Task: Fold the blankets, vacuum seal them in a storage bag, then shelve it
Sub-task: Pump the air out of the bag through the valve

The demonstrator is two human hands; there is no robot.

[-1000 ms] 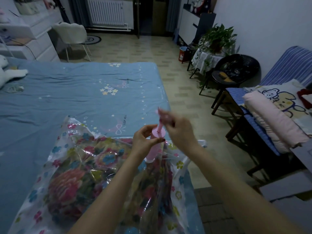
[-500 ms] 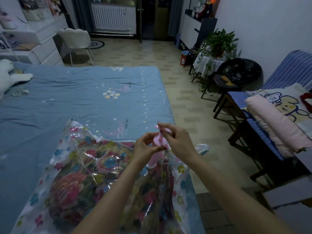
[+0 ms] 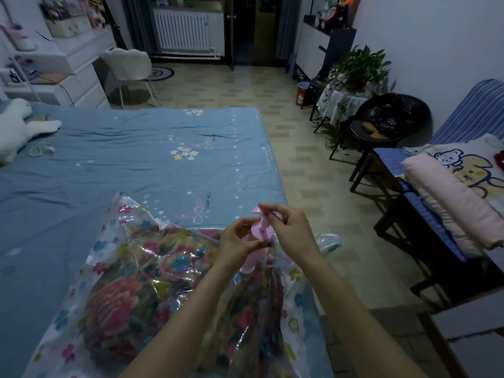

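Blue bed sheet (image 3: 131,165), a matte cotton-like fabric with small star prints, fills the left and centre of the frame and carries the work. Storage bag (image 3: 131,257), glossy clear plastic printed with small flowers, lies at lower centre; the folded floral blanket (image 3: 114,309) shows through it as a soft rounded mass. Step in hand, as judged: air extraction. Pink hand pump (image 3: 257,241), a smooth rigid plastic cylinder, stands upright on the bag. Left hand (image 3: 237,245) wraps the pump barrel with curled fingers. Right hand (image 3: 291,231) pinches the plunger handle at the top. Next move likely calls for repeated plunger strokes with the barrel kept square on the valve, which is hidden. Further folded bedding (image 3: 447,203) lies at right edge
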